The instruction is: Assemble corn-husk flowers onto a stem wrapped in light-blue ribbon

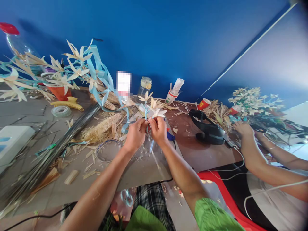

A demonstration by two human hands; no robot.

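Note:
Both my hands meet over the table, pinching the stem of a corn husk flower [156,107] with pale pointed petals. My left hand [136,134] has its fingers closed on the stem, where a bit of light blue ribbon shows. Pressed close beside it, my right hand [158,130] is closed on the same stem just under the petals. The fingertips hide most of the grip. Light blue ribbon [103,70] hangs in loops to the left, among finished-looking husk flowers [78,56]. A corn cob [113,119] with silk lies left of my left hand.
A bundle of thin wires [60,144], a tape roll [61,111], a wire ring [108,150] and husk scraps lie leftward. Behind are a glass jar [145,85] and a paper cup [171,97]. A black headset-like object [208,130] and another person's arms [252,150] are rightward.

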